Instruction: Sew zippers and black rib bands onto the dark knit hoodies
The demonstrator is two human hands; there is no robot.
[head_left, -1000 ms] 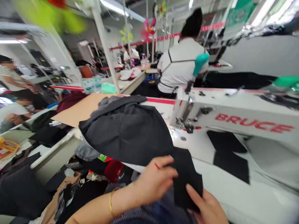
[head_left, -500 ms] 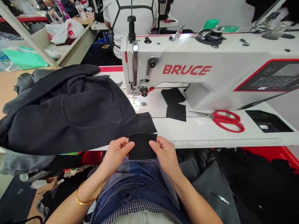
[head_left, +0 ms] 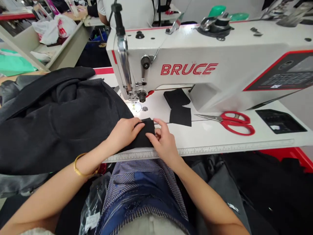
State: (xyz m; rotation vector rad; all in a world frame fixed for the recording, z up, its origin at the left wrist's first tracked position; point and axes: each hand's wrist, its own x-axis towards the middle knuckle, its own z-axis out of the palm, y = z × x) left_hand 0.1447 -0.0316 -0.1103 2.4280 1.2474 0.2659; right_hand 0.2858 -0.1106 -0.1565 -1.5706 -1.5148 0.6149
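Note:
A small black fabric piece (head_left: 144, 138) lies over the end of the dark garment (head_left: 83, 120) at the front of the sewing machine table. My left hand (head_left: 124, 132) grips the piece's upper left part, thumb on top, the other fingers partly hidden. At its right edge, my right hand (head_left: 166, 142) holds it between the thumb and curled fingers. The sewing machine (head_left: 190, 58) stands just beyond, its needle area (head_left: 134, 106) lit and slightly left of my hands. Two more black cut pieces, the nearer piece (head_left: 181, 115) and the farther piece (head_left: 176, 97), rest beneath the machine arm.
Red-handled scissors (head_left: 237, 123) lie to the right, blades pointing left. A ruler strip (head_left: 220, 147) runs along the table's front edge. Dark cloth (head_left: 276, 192) is heaped below on the right. Behind the machine, a person in a white top (head_left: 132, 14) sits near a wooden trough (head_left: 66, 49).
Both hands have moved forward with the black fabric piece, from above my lap onto the garment's end on the table. The view has shifted slightly.

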